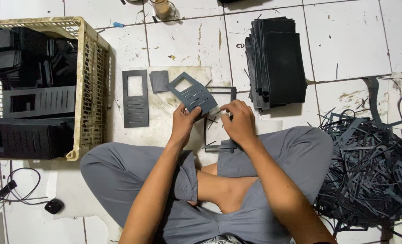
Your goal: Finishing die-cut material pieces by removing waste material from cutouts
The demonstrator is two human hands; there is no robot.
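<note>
My left hand [183, 121] grips the near end of a dark grey foam panel [193, 94] with a square window and several slots, held tilted above a pale board [165, 124]. My right hand [239, 119] pinches at the panel's lower right edge, fingers closed on a thin strip there. Under the hands lies a black frame-shaped offcut [219, 147]. A finished slotted panel [135, 98] lies flat on the board to the left, with a small dark square piece [159, 81] beside it.
A yellowish plastic crate [89, 86] of dark panels stands at left. A stack of black sheets [278, 63] lies at upper right. A heap of black trimmed strips [372, 167] fills the right. My crossed legs in grey trousers [119, 174] lie below; cables [11, 190] at lower left.
</note>
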